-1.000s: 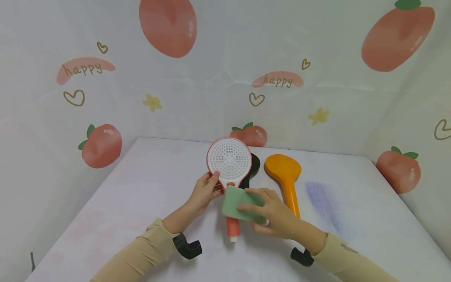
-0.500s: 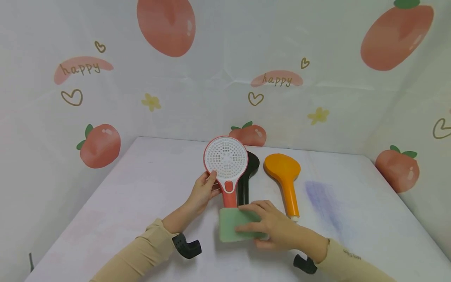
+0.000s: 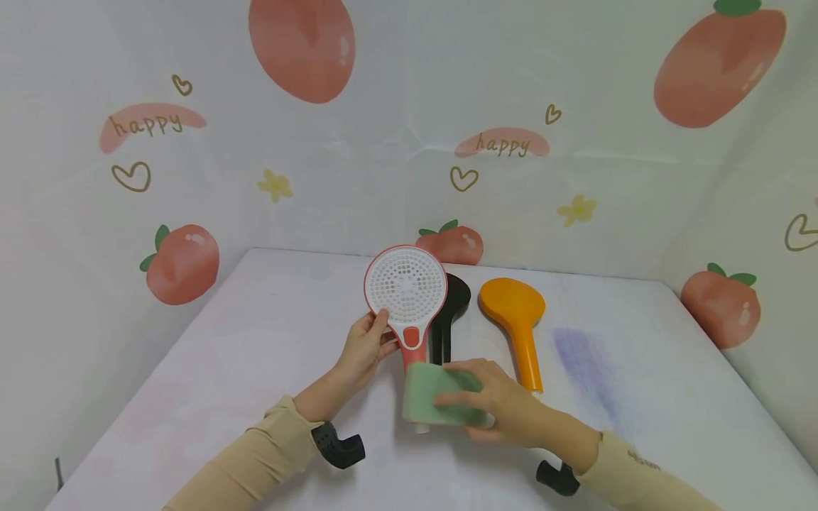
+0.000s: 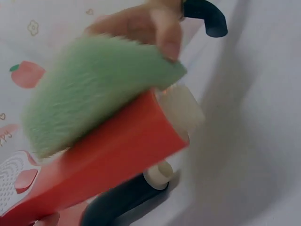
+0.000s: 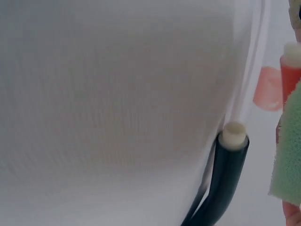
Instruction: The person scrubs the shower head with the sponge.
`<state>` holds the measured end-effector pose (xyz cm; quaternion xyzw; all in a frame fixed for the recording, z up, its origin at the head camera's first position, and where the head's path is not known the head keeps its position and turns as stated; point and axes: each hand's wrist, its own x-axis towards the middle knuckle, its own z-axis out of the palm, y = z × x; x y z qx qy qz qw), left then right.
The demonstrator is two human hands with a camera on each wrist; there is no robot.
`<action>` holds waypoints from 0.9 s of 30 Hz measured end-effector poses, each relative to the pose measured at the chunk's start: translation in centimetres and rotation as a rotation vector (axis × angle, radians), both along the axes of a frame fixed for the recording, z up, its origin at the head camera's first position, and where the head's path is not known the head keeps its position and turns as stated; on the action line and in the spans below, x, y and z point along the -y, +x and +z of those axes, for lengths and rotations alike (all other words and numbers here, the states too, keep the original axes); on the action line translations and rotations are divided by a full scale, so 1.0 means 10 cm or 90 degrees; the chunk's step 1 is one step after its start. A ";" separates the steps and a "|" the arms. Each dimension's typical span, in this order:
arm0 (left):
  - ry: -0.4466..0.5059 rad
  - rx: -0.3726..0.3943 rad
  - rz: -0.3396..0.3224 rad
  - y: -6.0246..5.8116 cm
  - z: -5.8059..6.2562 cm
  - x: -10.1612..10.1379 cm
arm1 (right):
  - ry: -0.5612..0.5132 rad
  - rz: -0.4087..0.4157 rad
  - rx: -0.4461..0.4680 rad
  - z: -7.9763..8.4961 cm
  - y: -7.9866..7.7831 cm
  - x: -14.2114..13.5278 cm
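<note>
Nearest on my feed is the right hand, its fingers and thumb clamped on the green sponge, which sits just to that hand's left. The sponge lies along the handle of the red-and-white shower head, apparently touching, with the pale end poking out on the near side. Further out, the left hand pinches the lower rim of the same head, thumb in front, spray face turned up toward my head view. I judge the step in hand to be rubbing the handle; the next move calls for a steady left grip while the right hand presses the sponge along the length, without twisting the head. Past the right hand, the orange shower head lies on the surface; the black shower head, partly hidden, lies to the left hand's right. A peach-printed backdrop stands beyond both.
</note>
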<state>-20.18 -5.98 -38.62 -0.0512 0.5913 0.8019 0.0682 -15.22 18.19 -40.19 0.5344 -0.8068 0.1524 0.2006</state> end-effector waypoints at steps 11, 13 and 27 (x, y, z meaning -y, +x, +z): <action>0.068 0.027 0.021 0.02 0.05 -0.02 | -0.016 0.004 -0.033 0.05 0.00 0.05; 0.073 0.030 0.010 0.03 0.06 -0.03 | -0.041 -0.014 -0.040 0.05 -0.05 0.04; 0.087 0.025 -0.071 0.07 0.00 -0.06 | -0.200 -0.084 -0.074 0.09 -0.21 0.05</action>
